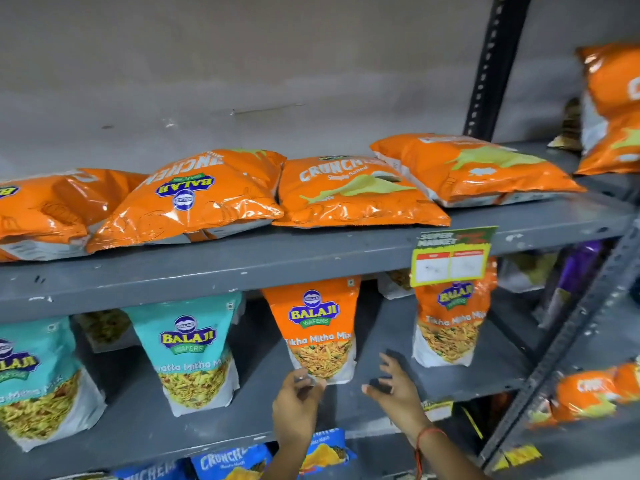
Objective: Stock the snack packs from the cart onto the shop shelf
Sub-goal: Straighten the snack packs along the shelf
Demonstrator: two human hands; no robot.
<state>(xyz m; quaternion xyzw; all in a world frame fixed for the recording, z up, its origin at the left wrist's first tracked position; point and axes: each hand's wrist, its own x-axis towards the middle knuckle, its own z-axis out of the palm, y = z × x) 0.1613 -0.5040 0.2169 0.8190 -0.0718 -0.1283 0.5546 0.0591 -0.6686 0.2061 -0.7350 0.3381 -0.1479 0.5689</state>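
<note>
An orange Tikha Mitha Mix pack [317, 327] stands upright on the middle grey shelf [381, 341]. My left hand [298, 403] touches its lower left corner with the fingertips. My right hand [394, 382] hovers to the right of the pack, fingers spread, holding nothing, a red thread on its wrist. A second orange mix pack [453, 323] stands further right. Two teal Khatta Mitha Mix packs [190, 355] [34, 382] stand to the left. The cart is out of view.
Several orange Crunchex chip bags [349, 192] lie flat on the upper shelf [242, 265]. A yellow-green price tag [450, 258] hangs from its edge. Blue Crunchex bags [235, 462] sit on the shelf below. Another rack with orange bags [588, 393] stands at the right.
</note>
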